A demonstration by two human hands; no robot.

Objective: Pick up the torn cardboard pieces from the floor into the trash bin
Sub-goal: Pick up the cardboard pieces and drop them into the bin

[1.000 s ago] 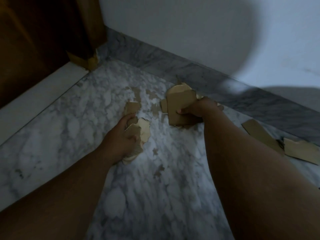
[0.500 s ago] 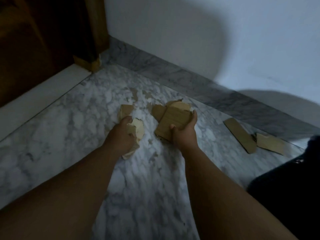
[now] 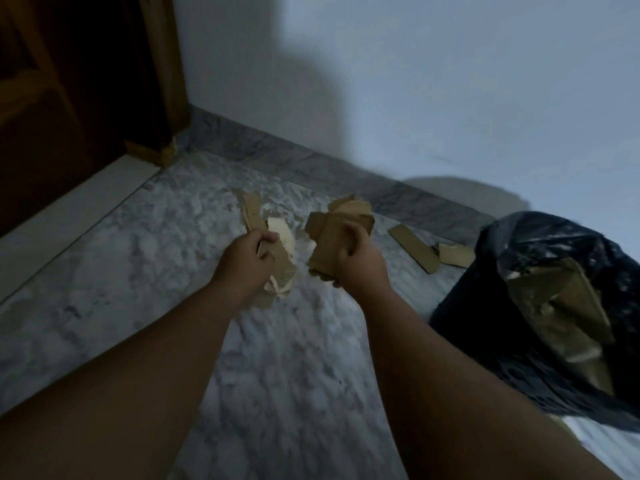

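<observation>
My left hand point(image 3: 244, 261) grips a bunch of torn brown and pale cardboard pieces point(image 3: 280, 261), held above the marble floor. My right hand point(image 3: 356, 263) is closed around a thicker stack of brown cardboard pieces point(image 3: 337, 225). Two more cardboard pieces lie flat on the floor near the skirting: a long strip point(image 3: 414, 247) and a smaller scrap point(image 3: 455, 255). The trash bin point(image 3: 512, 327), lined with a black bag, stands at the right with cardboard point(image 3: 557, 303) inside it.
A dark wooden door and frame point(image 3: 69, 116) fill the upper left, with a pale threshold strip point(image 3: 79, 209) below. A white wall point(image 3: 415, 98) with a grey marble skirting point(image 3: 311, 168) runs across the back. The floor point(image 3: 138, 271) is grey-white marble.
Both hands have lifted off the floor with their cardboard and pulled back toward me. The view has swung right, bringing the trash bin into sight.
</observation>
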